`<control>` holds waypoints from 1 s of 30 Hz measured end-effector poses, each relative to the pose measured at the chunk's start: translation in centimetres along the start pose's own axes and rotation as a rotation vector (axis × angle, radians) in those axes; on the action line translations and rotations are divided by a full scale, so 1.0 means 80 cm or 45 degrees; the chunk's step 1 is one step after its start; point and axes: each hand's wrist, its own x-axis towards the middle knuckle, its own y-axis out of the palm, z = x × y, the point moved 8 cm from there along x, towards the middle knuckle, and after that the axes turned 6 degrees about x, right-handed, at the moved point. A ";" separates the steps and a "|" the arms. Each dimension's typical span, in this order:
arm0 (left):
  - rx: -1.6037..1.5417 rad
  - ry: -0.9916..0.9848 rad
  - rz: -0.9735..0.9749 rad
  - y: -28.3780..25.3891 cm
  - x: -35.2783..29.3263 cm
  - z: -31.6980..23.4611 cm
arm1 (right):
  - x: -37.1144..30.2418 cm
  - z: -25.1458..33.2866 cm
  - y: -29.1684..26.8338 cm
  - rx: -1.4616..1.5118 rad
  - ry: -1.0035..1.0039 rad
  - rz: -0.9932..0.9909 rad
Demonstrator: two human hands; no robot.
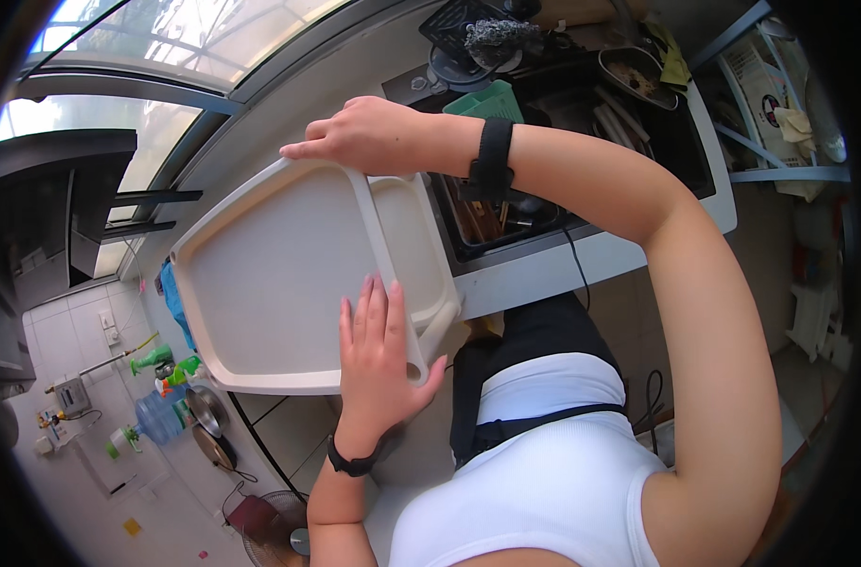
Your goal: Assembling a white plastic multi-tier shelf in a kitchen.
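A large cream plastic tray [270, 274] with a raised rim and a handle slot is held up in front of me, beside the sink. My right hand [360, 132], a black band on its wrist, grips the tray's upper rim. My left hand [381, 354], wearing a black wristwatch, lies flat on the tray's lower part with the thumb hooked round the edge by the handle. The tray's face looks bare.
A dark sink [553, 180] in a white counter [563, 269] holds chopsticks and dishes, with a green basket [492, 99] and a steel scourer [499, 36] behind. On the tiled floor at lower left stand a blue water bottle [159, 416], pans [208, 425] and a fan [275, 534].
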 end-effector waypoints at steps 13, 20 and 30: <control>-0.100 0.021 0.002 -0.003 -0.003 0.004 | -0.004 0.001 -0.001 0.016 0.038 -0.162; -0.118 0.021 0.048 -0.004 -0.005 0.002 | -0.014 -0.009 -0.003 0.450 0.155 -0.285; -0.206 -0.227 -0.046 -0.145 0.015 0.030 | -0.084 -0.065 0.077 0.961 0.487 -0.173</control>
